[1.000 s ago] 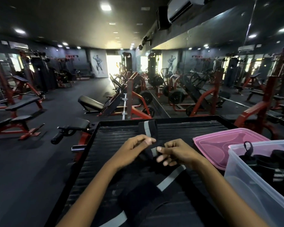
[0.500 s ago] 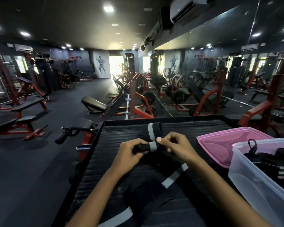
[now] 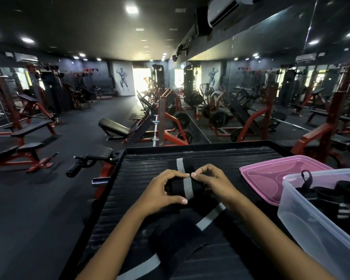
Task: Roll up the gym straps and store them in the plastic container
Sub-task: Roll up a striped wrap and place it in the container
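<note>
A black gym strap with a grey centre stripe lies along a ribbed black platform. Its middle part is rolled into a short bundle. My left hand grips the bundle's left end, thumb below and fingers over the top. My right hand pinches the right end. The strap's far end lies flat beyond the hands, and its loose tail runs back toward me. A clear plastic container at the right holds several dark rolled straps.
A pink lid lies upside down beside the container at the platform's right side. Red and black benches and weight machines stand on the dark floor to the left and ahead. A mirror wall runs along the right.
The roll has grown thicker. Both hands have turned the bundle onward along the strap and now hold its two ends, fingertips nearly meeting over the grey stripe.
</note>
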The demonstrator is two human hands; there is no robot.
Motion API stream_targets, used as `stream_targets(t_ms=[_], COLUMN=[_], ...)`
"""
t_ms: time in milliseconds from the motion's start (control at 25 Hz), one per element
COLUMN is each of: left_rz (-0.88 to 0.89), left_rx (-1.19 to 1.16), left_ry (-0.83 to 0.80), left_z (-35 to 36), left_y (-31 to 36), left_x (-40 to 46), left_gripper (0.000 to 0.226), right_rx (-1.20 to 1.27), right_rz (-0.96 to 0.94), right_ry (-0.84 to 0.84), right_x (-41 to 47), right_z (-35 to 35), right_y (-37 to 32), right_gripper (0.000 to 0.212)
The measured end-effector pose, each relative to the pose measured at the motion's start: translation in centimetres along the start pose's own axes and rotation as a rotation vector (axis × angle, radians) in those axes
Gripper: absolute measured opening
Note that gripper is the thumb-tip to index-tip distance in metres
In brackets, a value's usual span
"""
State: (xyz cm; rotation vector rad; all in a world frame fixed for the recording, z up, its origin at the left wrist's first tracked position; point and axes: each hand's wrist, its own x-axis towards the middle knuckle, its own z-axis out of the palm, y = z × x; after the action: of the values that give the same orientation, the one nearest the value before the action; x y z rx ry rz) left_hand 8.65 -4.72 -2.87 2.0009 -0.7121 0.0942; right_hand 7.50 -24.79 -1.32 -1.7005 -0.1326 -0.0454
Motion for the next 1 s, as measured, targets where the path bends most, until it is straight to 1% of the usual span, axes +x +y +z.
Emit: stream_targets(t_ms=[80, 160, 200, 280, 320, 360, 400, 440, 480, 560, 600, 640, 680, 760, 840, 880, 960, 1000], left_rz=[0.019, 0.015, 0.01, 0.007, 0.004, -0.002, -0.011, -0.02, -0.029, -0.043, -0.055, -0.065, -0.07, -0.075, -0.08, -0.084, -0.083, -0.082], left_rx=[0.032, 0.02, 0.009, 0.025, 0.032, 0.025, 0.01, -0.007, -0.014, -0.005, 0.0, 0.005, 0.012, 0.034, 0.039, 0.036, 0.034, 0.033], left_ry=[0.066, 0.114, 0.104, 0.048, 0.009, -0.037, -0.086, -0.135, -0.179, -0.244, -0.269, -0.29, -0.31, -0.34, -0.353, -0.357, -0.36, -0.36], left_z=[0.0, 0.0, -0.1, 0.0, 0.0, 0.1, 0.1, 0.0, 0.0, 0.0, 0.0, 0.0, -0.1, 0.0, 0.0, 0.0, 0.1, 0.1], left_y=[0.2, 0.3, 0.4, 0.3, 0.2, 0.1, 0.1, 0.0, -0.1, -0.2, -0.3, -0.3, -0.3, -0.3, -0.3, -0.1, -0.1, -0.1], left_x=[0.0, 0.0, 0.0, -0.2, -0.2, -0.3, -0.4, -0.3, -0.3, -0.3, -0.4, -0.4, -0.3, -0.3, -0.3, -0.3, -0.4, -0.4], left_gripper=[0.05, 0.034, 0.027, 0.027, 0.031, 0.033, 0.033, 0.03, 0.025, 0.013, 0.01, 0.011, 0.013, 0.018, 0.012, 0.008, 0.007, 0.008], right_rx=[0.0, -0.038, -0.05, -0.099, -0.18, -0.312, -0.465, -0.564, -0.594, -0.575, -0.57, -0.542, -0.469, -0.189, 0.1, 0.245, 0.542, 0.632], right_rz=[0.023, 0.009, 0.005, 0.005, -0.014, -0.059, -0.118, -0.173, -0.197, -0.193, -0.206, -0.222, -0.227, -0.185, -0.097, -0.047, 0.02, 0.039], right_ry=[-0.042, -0.114, -0.15, -0.201, -0.19, -0.138, -0.065, -0.01, 0.005, -0.057, -0.087, -0.089, -0.051, 0.082, 0.157, 0.162, 0.125, 0.099], right_x=[-0.1, -0.4, -0.5, -0.8, -0.8, -0.5, 0.0, 0.3, 0.6, 0.8, 0.8, 0.8, 0.9, 1.5, 3.0, 4.0, 5.5, 6.1], right_z=[0.3, 0.5, 0.4, 0.5, 0.5, 0.4, 0.3, 0.3, 0.2, -0.1, -0.3, -0.3, -0.3, -0.2, -0.3, -0.4, -0.8, -0.9], right_y=[-0.1, -0.5, -0.6, -0.7, -0.4, 0.3, 1.0, 1.7, 2.1, 2.3, 2.3, 2.0, 1.8, 0.6, -0.6, -1.1, -1.8, -1.8], right_gripper=[0.021, 0.035, 0.042, 0.051, 0.053, 0.053, 0.049, 0.042, 0.033, 0.014, 0.013, 0.018, 0.024, 0.03, 0.03, 0.029, 0.027, 0.032])
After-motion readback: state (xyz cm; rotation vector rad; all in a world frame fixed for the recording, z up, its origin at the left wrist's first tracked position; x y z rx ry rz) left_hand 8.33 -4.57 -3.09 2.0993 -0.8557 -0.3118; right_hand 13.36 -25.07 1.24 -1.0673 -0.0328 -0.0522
